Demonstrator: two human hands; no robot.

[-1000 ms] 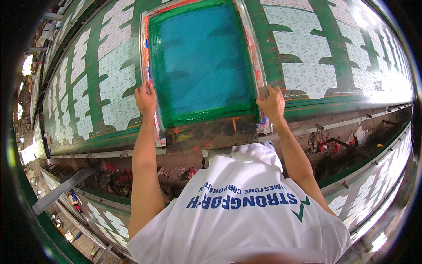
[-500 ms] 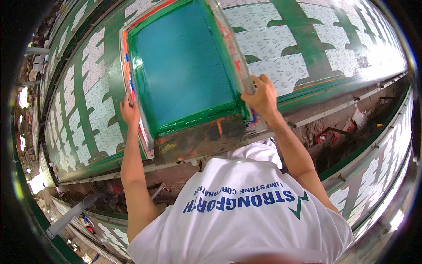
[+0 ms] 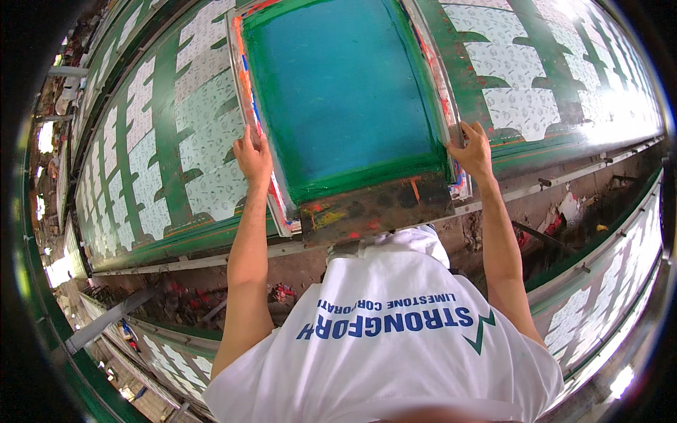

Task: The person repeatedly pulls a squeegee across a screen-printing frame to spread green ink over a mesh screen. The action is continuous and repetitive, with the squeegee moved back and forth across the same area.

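A screen-printing frame (image 3: pixel 245 84) with blue mesh (image 3: pixel 345 92) and a green border lies over the green table (image 3: pixel 553 63) in front of me. Paint smears of orange, red and blue mark its side rails. At its near end is a dark, paint-stained panel (image 3: pixel 374 210). My left hand (image 3: pixel 254 158) is closed round the left rail. On the opposite rail, my right hand (image 3: pixel 474 149) grips with thumb and fingers. Printed white cut pieces (image 3: pixel 504 67) lie in columns to the right, and more pale pieces (image 3: pixel 208 144) lie to the left. The frame hides whatever is beneath it.
A metal rail (image 3: pixel 504 199) with small pegs runs along the table's near edge. Beyond it is a gap with red-stained debris (image 3: pixel 557 222). Another table with pale pieces (image 3: pixel 592 307) curves behind me at right. A grey pipe (image 3: pixel 113 324) juts out at lower left.
Both hands and the printing frame have shifted to the right along the table. Pale pieces left of the frame are now uncovered, while some on its right are now covered.
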